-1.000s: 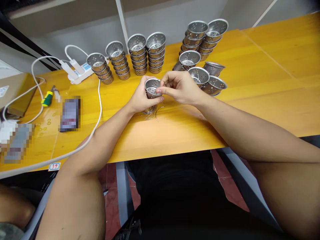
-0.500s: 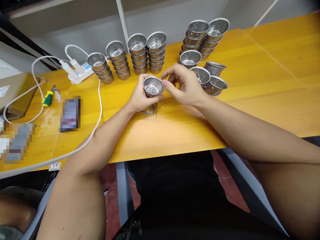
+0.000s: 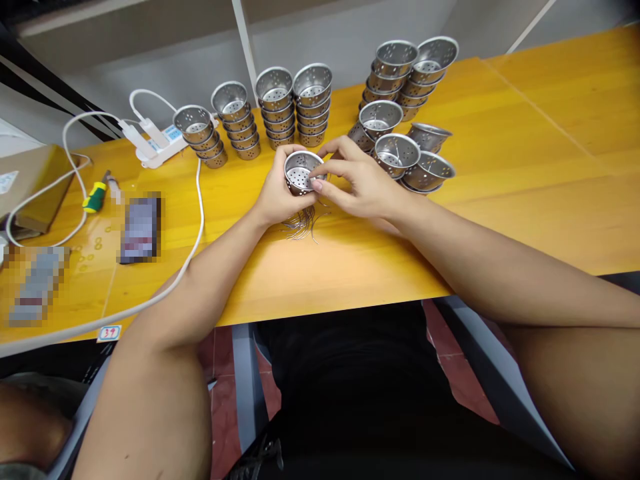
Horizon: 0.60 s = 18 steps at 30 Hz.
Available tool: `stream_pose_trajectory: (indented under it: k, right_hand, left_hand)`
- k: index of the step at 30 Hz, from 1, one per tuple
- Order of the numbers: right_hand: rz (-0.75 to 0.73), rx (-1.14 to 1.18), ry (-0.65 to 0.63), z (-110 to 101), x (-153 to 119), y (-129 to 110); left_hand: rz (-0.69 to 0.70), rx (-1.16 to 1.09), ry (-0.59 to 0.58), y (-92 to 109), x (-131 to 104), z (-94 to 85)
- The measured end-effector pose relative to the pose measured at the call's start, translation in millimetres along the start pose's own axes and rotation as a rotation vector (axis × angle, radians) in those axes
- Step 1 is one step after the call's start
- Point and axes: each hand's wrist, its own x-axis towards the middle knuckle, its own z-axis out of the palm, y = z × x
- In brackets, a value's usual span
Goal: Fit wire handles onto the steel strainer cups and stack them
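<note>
Upright above the table is a perforated metal cup [image 3: 299, 177], held round its side by my left hand [image 3: 273, 197]. At the cup's right rim, my right hand [image 3: 357, 179] has thumb and fingertips pinched together, partly inside the mouth. The thin wire in that pinch is mostly hidden by the fingers. Just below the cup lies a small bundle of thin bent metal wires [image 3: 300, 227] on the tabletop. To the right of my right hand sit several loose cups of the same kind, one of them [image 3: 397, 153] with a wire across its inside.
Stacks of perforated cups [image 3: 274, 90] line the table's back, with more stacks [image 3: 397, 60] at back right. On the left are a white power strip [image 3: 163, 143], a cable [image 3: 200, 207], a screwdriver [image 3: 96, 195] and a blurred dark object [image 3: 140, 230]. A person's arm shows lower left.
My right hand has moved a little left and down, and its fingertips now reach into the cup's mouth. The cup in my left hand has shifted slightly left.
</note>
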Motion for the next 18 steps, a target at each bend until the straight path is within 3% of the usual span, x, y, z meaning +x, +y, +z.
stream_pose_trajectory:
  k: [13, 15, 18]
  right_hand:
    - [-0.047, -0.08, -0.022, -6.7, 2.0, -13.9]
    - [-0.062, -0.147, 0.032, -19.3, 4.6, -21.4]
    - [-0.097, -0.302, 0.243, -52.9, 11.7, -26.4]
  left_hand:
    - [0.005, 0.15, -0.071, 21.7, 1.5, 4.8]
    - [-0.011, 0.148, -0.078, 22.8, 1.1, 4.7]
    - [-0.056, 0.132, -0.115, 17.7, -2.1, 1.2]
